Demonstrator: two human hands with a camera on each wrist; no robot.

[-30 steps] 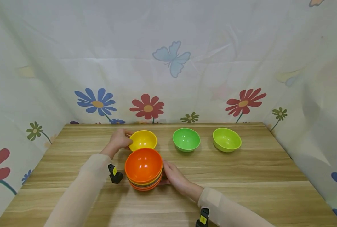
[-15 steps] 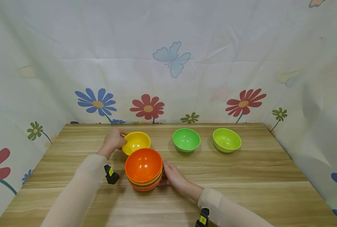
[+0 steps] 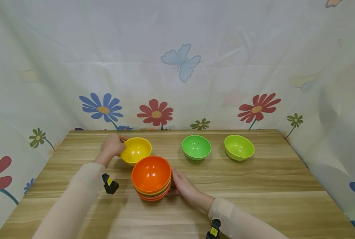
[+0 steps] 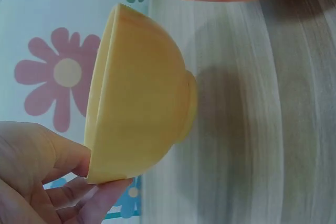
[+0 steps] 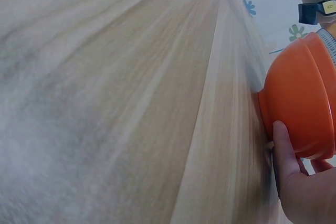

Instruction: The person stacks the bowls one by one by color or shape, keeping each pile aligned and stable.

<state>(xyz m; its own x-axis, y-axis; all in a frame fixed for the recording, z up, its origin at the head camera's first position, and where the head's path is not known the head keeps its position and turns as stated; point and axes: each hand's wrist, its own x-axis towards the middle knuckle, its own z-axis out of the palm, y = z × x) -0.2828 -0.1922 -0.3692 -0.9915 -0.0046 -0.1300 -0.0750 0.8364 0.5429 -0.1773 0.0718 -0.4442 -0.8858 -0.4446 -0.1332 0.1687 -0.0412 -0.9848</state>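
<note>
In the head view, my left hand (image 3: 112, 146) pinches the near-left rim of a yellow bowl (image 3: 136, 151), thumb and fingers on either side of the wall. The left wrist view shows this bowl (image 4: 139, 93) held off the tabletop, its shadow apart from its foot. In front of it stands a stack of nested bowls with an orange bowl (image 3: 151, 174) on top and yellow, grey and orange rims below. My right hand (image 3: 187, 189) holds the stack's right side. In the right wrist view, its fingers lie against the lowest orange bowl (image 5: 296, 98), near the foot.
A green bowl (image 3: 196, 147) and a lime-green bowl (image 3: 239, 148) stand upright toward the back right of the wooden table (image 3: 255, 196). A flower-patterned curtain (image 3: 213, 83) rises behind the table and along its sides.
My left hand has moved left with the yellow bowl, from behind the stack to its back left. The right hand and the stack stay in place.
</note>
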